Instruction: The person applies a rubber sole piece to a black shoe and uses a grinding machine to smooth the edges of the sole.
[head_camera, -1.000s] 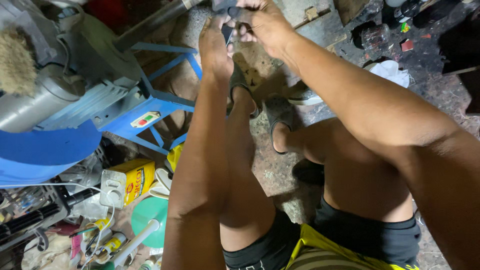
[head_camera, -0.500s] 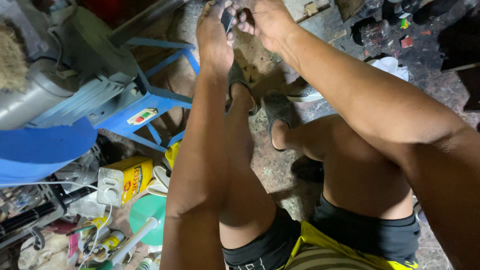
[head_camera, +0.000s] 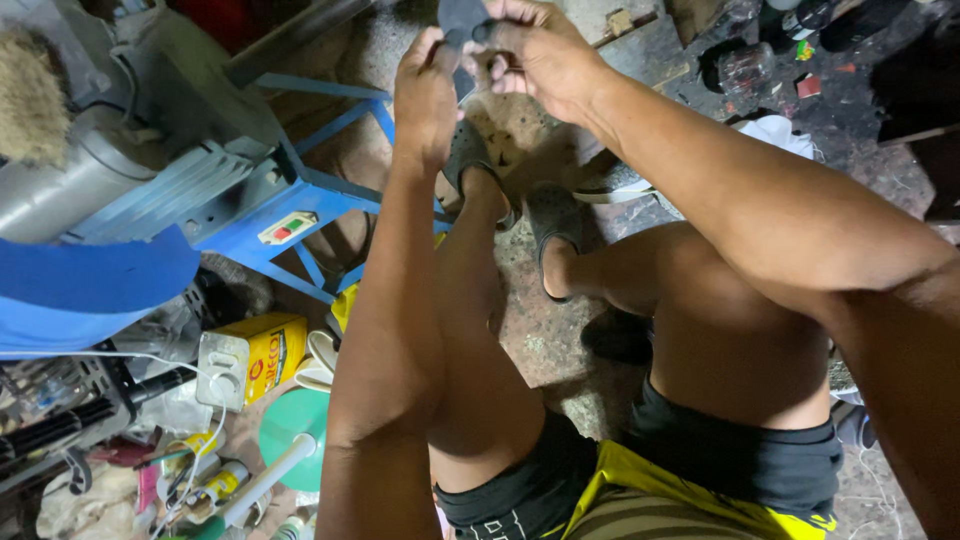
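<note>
Shorts (head_camera: 740, 470): black, with a yellow hem strip at 6 o'clock; nearest item to the camera.
Knees: 2 bare knees raised, 1 under each forearm.
Green lid (head_camera: 290, 425): at 8 o'clock on the floor, a white tube lying across it.
Yellow tin (head_camera: 265, 350): at 8 o'clock, touching a grey switch box (head_camera: 222, 368) with a white cord.
Clutter: cans, cables and rags at 7 o'clock; individual items too small to tell apart.
Sandals (head_camera: 552, 222): 2 dark sandals on the feet, on stained concrete near centre.
Blue frame (head_camera: 330, 200): metal stand at 10 o'clock, carrying a grey machine (head_camera: 90, 170) and a 2-button switch plate.
Blue panel (head_camera: 90, 285): curved, at 9 o'clock, below the machine.
White cloth (head_camera: 775, 132): at 2 o'clock, beyond the right forearm.
Left hand (head_camera: 425, 95): at 12 o'clock, fingertips pinched on the lower edge of the dark piece.
Right hand (head_camera: 540, 55): at 12 o'clock, thumb and fingers clamped on the same piece.
Dark piece (head_camera: 462, 18): small flat grey part, held between both hands at the top edge; partly cut off by the frame.
Hand spacing: together, touching through the piece.
</note>
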